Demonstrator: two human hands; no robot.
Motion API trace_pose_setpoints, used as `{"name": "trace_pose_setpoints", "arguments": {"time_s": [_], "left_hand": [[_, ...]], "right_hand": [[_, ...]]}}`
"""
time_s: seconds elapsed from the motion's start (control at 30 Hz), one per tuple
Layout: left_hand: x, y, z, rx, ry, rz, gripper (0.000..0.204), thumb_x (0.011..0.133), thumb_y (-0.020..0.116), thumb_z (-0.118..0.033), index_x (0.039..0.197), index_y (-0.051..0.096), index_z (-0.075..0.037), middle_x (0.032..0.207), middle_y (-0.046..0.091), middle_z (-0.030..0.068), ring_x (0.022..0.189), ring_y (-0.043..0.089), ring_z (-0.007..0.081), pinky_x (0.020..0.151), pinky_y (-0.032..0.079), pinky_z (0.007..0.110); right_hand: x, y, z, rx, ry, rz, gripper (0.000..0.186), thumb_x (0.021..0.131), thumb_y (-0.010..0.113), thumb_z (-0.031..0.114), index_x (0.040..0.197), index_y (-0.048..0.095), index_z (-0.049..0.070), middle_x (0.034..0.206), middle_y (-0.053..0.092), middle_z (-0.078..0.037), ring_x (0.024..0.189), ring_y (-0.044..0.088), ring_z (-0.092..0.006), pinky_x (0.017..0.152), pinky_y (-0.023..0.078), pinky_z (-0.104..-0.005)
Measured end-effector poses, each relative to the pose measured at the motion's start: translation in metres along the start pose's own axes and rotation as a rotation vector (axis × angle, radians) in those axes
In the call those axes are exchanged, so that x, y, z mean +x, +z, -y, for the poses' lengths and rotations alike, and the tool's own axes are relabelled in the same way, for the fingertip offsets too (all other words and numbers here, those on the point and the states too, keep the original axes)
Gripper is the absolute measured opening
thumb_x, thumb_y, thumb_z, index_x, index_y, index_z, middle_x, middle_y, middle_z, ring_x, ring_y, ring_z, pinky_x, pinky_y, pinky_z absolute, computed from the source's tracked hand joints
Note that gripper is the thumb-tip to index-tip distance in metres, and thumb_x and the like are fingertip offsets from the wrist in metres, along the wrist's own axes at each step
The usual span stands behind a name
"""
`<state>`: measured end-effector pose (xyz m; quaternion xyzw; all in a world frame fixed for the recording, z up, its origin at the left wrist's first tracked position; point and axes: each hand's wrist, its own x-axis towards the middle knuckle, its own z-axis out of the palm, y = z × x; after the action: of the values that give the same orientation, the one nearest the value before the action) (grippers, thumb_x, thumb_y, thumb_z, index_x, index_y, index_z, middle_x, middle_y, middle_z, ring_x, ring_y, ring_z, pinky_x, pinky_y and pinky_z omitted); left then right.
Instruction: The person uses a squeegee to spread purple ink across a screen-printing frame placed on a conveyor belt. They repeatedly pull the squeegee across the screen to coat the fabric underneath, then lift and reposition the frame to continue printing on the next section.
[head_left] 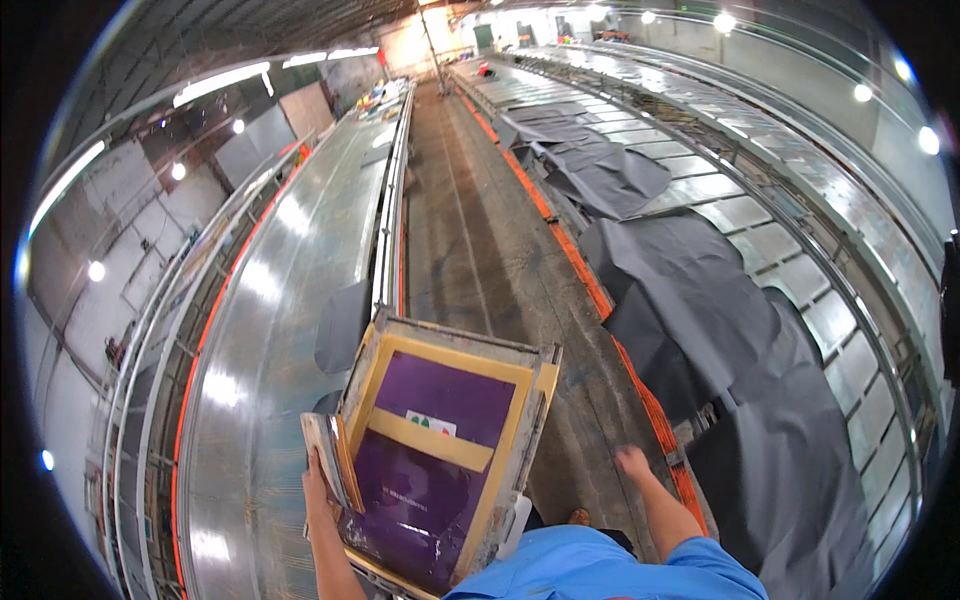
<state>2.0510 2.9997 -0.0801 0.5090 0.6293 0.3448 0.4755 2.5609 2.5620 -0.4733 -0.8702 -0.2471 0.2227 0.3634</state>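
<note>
My left hand (317, 487) is closed on a wooden-handled squeegee (333, 462), which stands against the left side of a screen-printing frame (540, 400). The frame is tilted in front of me, with purple mesh (430, 500), yellow tape (430, 440) along its borders and across its middle, and a small white patch with coloured spots. What bears the frame's weight is hidden. Away from the frame, my right hand (631, 461) hangs over the aisle, nearest the orange-edged right table. Its fingers are too small and blurred to read.
On the left runs a long shiny printing table (250, 400) with a metal rail and a grey piece (343, 325) on it. Large dark grey sheets (700, 310) drape over the right table, overhanging its orange edge (650, 400). A concrete aisle (480, 270) stretches between the tables.
</note>
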Motion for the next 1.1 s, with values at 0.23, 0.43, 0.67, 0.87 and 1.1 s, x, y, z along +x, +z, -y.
{"name": "trace_pose_setpoints", "arguments": {"time_s": [0.23,0.43,0.67,0.87,1.1], "left_hand": [[0.095,0.012,-0.004,-0.028,-0.02,-0.073,0.093,0.089,0.059,-0.075,0.119,0.066,0.012,0.108,0.07,0.0179,0.093,0.068,0.0258,0.081,0.055,0.039],[0.192,0.085,-0.1,0.016,-0.111,-0.042,0.099,0.083,0.059,-0.081,0.121,0.068,0.01,0.104,0.071,0.0176,0.091,0.068,0.027,0.078,0.052,0.041],[0.301,0.087,-0.126,0.215,-0.134,-0.104,0.1,0.078,0.061,-0.086,0.111,0.074,0.007,0.111,0.072,0.0195,0.103,0.068,0.0274,0.096,0.049,0.037],[0.291,0.111,-0.167,0.178,-0.13,-0.049,0.093,0.08,0.063,-0.082,0.108,0.075,0.005,0.109,0.072,0.0186,0.102,0.068,0.0257,0.094,0.05,0.037],[0.249,0.106,-0.173,0.0,-0.058,-0.023,0.082,0.089,0.061,-0.073,0.107,0.073,0.006,0.1,0.073,0.0131,0.086,0.07,0.0216,0.078,0.055,0.035]], "right_hand": [[0.221,0.012,0.248,0.415,-0.191,0.218,0.029,0.095,0.065,0.017,0.118,0.07,0.001,0.093,0.074,-0.009,0.08,0.07,-0.016,0.073,0.056,-0.032],[0.235,0.014,0.153,0.27,0.187,0.308,0.02,0.097,0.061,0.018,0.104,0.07,0.001,0.082,0.07,-0.007,0.071,0.066,-0.015,0.06,0.052,-0.0309],[0.047,0.029,0.014,0.406,1.053,0.353,0.025,0.099,0.059,0.034,0.095,0.066,0.011,0.095,0.067,-0.008,0.085,0.066,-0.0176,0.065,0.055,-0.0361],[-0.034,0.028,0.057,0.416,1.176,0.415,0.025,0.101,0.057,0.033,0.096,0.066,0.01,0.089,0.066,-0.007,0.079,0.065,-0.0182,0.063,0.054,-0.0357],[0.043,0.019,0.046,0.462,0.984,0.319,0.026,0.102,0.056,0.032,0.098,0.065,0.009,0.083,0.065,-0.005,0.071,0.063,-0.0189,0.06,0.053,-0.0353]]}}
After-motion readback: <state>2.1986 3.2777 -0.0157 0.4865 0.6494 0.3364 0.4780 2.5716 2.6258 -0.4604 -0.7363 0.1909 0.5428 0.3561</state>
